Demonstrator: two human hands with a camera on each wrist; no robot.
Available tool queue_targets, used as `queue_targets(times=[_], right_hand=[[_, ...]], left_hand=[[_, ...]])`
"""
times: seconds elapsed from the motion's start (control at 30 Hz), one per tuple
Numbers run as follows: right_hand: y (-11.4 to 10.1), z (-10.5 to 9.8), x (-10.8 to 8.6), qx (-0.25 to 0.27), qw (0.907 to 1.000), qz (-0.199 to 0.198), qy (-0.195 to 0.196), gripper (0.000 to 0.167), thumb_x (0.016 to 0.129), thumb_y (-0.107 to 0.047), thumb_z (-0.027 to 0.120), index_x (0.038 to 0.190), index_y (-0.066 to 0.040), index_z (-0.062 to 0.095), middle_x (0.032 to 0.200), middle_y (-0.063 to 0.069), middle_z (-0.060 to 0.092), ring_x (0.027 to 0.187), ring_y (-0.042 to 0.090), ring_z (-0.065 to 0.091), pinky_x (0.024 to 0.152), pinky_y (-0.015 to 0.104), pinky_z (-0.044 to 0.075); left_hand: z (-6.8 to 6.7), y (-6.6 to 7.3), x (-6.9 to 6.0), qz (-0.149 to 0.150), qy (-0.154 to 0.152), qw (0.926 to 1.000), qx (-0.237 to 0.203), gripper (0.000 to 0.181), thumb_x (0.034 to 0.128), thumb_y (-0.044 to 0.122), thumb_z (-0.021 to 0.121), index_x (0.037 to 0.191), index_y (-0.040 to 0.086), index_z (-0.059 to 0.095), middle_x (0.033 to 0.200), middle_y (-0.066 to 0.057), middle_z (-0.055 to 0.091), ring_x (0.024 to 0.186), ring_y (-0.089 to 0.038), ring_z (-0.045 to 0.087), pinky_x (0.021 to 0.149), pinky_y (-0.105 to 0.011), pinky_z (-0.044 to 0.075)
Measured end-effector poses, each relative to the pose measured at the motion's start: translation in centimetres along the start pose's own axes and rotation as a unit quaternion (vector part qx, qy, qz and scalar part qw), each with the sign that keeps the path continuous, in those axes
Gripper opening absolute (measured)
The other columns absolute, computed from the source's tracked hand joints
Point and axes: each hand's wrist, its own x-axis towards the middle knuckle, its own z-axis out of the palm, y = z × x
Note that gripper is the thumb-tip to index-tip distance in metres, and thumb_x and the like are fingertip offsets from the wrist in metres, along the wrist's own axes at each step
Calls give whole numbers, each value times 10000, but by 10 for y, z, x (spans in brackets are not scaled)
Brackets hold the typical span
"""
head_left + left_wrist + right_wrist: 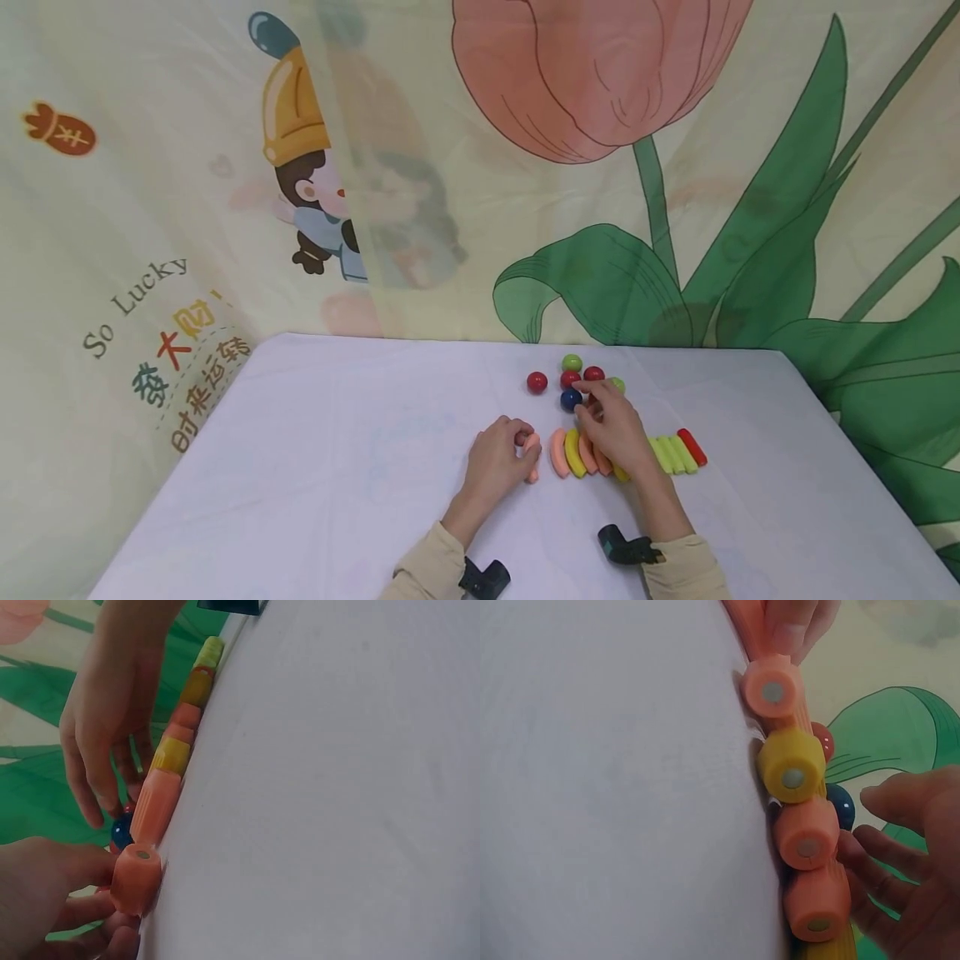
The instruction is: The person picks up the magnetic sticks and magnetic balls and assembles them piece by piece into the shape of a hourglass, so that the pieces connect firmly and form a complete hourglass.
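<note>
My left hand pinches a curved orange stick between thumb and fingers at the left end of a row. Beside it lie more curved sticks, another orange one and a yellow one, with small metal discs in their ends. My right hand is over the middle of the row, thumb and fingers apart, with nothing visible between them. A dark blue ball sits just beyond its fingertips. In the right wrist view, the right hand's fingers are beside an orange stick.
Behind the row are red balls and green balls. Straight light green sticks and a red stick form the row's right end. A white cloth covers the table; a printed curtain hangs behind.
</note>
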Motion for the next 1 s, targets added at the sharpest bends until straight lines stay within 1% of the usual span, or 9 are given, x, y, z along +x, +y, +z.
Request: queue_targets(times=[0.17,0.37,0.47,0.67,0.83,1.0], right_hand=[[0,1,-1,18,10000,-18,-34,390,884,-147,628,1268,-123,566,1108,79,536,905,190,533,735,244,488],[0,1,0,37,9999,20,-95,381,882,-144,629,1257,-119,566,1128,90,530,917,194,535,743,265,506],[1,2,0,30,9999,36,-102,377,880,-142,630,1252,-119,568,1126,89,529,918,197,535,750,289,518],[1,2,0,-26,9999,42,-133,377,885,-153,621,1257,-123,562,1156,83,527,924,198,537,764,299,518],[2,2,0,-47,9998,-13,-170,390,889,-151,619,1271,-118,551,1175,89,524,920,205,532,772,311,513],[2,2,0,-55,9998,-29,-198,403,891,-154,618,1286,-124,543,1196,87,518,920,203,532,777,316,512]], left_hand=[[-3,-2,0,-42,-74,9997,-217,186,817,222,728,966,116,695,761,21,543,618,-52,431,559,-165,358],[-7,-4,0,22,-112,9990,-425,167,817,195,726,958,115,686,762,7,552,624,-55,438,556,-170,362],[-10,-6,0,80,-99,9985,-537,159,819,189,723,952,112,682,776,-2,566,632,-58,450,560,-175,373],[-18,-13,2,32,-189,9975,-675,141,829,198,704,945,125,673,791,25,598,625,-48,468,560,-179,384],[-28,-21,5,-85,-351,9962,-798,103,836,196,687,920,142,662,775,46,599,618,-48,485,558,-194,388],[-36,-27,8,-146,-578,9945,-857,103,845,204,676,926,144,652,797,46,605,665,-65,506,586,-209,406]])
